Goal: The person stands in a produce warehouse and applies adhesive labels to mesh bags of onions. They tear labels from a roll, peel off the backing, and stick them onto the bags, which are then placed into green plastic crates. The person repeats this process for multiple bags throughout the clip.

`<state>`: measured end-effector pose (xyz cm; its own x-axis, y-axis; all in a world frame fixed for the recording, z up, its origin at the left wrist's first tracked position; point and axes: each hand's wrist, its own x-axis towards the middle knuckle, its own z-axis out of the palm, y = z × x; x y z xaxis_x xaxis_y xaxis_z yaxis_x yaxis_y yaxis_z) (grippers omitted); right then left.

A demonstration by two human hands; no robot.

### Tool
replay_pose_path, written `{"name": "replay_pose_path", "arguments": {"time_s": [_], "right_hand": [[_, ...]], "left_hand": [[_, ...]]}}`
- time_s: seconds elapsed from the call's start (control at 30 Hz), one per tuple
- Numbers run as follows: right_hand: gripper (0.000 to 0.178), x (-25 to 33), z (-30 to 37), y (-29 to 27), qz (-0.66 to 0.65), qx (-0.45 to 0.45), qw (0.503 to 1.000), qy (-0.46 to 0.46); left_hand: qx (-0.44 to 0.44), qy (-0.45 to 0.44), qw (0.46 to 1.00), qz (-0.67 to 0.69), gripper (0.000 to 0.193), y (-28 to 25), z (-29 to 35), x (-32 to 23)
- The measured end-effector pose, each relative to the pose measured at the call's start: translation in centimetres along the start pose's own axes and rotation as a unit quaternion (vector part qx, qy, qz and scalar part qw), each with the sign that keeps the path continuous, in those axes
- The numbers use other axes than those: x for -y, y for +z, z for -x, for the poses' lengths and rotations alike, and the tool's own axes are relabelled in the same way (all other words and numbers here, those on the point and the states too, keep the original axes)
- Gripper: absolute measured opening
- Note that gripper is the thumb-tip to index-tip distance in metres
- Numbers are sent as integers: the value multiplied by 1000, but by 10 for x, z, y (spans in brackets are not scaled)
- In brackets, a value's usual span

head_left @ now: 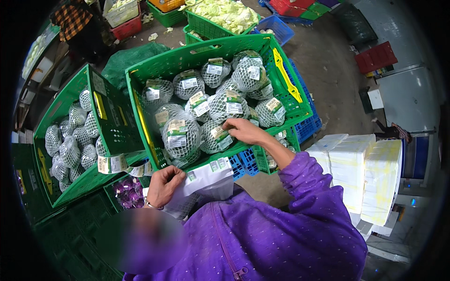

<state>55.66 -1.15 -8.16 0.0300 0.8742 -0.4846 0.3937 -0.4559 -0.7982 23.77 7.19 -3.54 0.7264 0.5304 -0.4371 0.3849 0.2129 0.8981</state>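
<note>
A green crate [140, 112] in front of me holds several round pieces of produce in white foam nets and clear wrap, most bearing green-and-white labels. What is inside the nets cannot be made out. My right hand [244, 131] reaches over the near rim, its bent fingers pinched at the label [221, 136] on a netted piece [209, 143] at the front. Below the crate's near side, my left hand [165, 185] is closed on the edge of a white label sheet [208, 177]. A few green stickers remain on that sheet. A strip of printed labels [112, 164] hangs to its left.
Another green crate [63, 196] with netted produce stands at left. Purple vegetables [129, 192] sit below it. White foam boxes [356, 173] are stacked at right. Behind are a crate of pale leaves [220, 14], a blue crate [276, 30] and a person in checked clothing [72, 21].
</note>
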Motion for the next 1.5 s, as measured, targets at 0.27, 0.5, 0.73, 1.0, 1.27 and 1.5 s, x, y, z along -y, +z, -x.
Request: {"name": "replay_pose_path", "arguments": {"time_s": [0.27, 0.5, 0.73, 1.0, 1.27, 1.5], "right_hand": [[34, 20, 1, 5, 61, -18, 998, -8], [30, 104, 38, 63, 270, -77, 899, -337], [16, 98, 45, 67, 247, -181, 894, -326], [9, 91, 14, 40, 238, -159, 887, -361], [8, 83, -43, -27, -162, -62, 961, -215], [8, -9, -200, -114, -273, -463, 843, -12]], "left_hand": [[-36, 72, 985, -151, 16, -3, -5, -16], [-10, 93, 974, -207, 21, 7, -31, -31], [69, 30, 994, -74, 23, 8, -51, -38], [66, -3, 996, -54, 25, 1, -82, -45], [6, -59, 998, -39, 23, -7, -107, -45], [-24, -59, 998, -3, 22, -3, -101, -53]]}}
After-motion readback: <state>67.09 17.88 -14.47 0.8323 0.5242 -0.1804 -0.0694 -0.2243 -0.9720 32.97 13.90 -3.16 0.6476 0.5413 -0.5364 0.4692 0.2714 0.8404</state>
